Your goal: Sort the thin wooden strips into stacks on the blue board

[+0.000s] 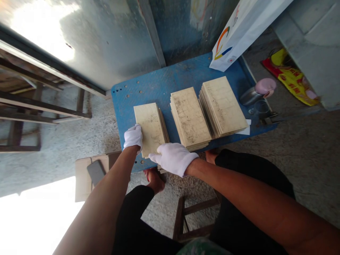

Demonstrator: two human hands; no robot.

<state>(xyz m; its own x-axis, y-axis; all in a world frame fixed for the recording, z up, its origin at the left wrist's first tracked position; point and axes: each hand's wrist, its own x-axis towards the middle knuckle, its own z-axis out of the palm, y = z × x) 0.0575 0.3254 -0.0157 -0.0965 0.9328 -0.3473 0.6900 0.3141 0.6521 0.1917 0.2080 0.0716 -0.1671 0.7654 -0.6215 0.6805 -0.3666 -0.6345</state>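
Head view: a pale board (149, 122) lies at the top of the left stack (164, 124), toward the left end of a blue table (156, 85), its surface smudged with dark specks. Edges of more boards show along its right side. The left hand (133, 136), in a white glove, is at the board's left edge with its fingers curled in; whether they pinch the board cannot be told. The right hand (174, 158), gloved alike, reaches across the near right corner, index finger stretched out and thumb somewhat apart from it; the other fingers are hidden, so its hold cannot be told either.

Just right of these stands the middle stack (190, 118), also speckled on top, and beside it the right stack (223, 106), with a white paper (247, 128) showing at its near right corner. Farther right on the table are a flask (249, 96) with a pink lid and a glass (261, 107); a white bag (244, 32) stands at the far edge. Beyond the right end lies a yellow and red packet (292, 79). To the left, below the table, a dark flat object (96, 172) rests on cardboard (83, 177). A wooden stool (179, 219) shows between the person's legs.
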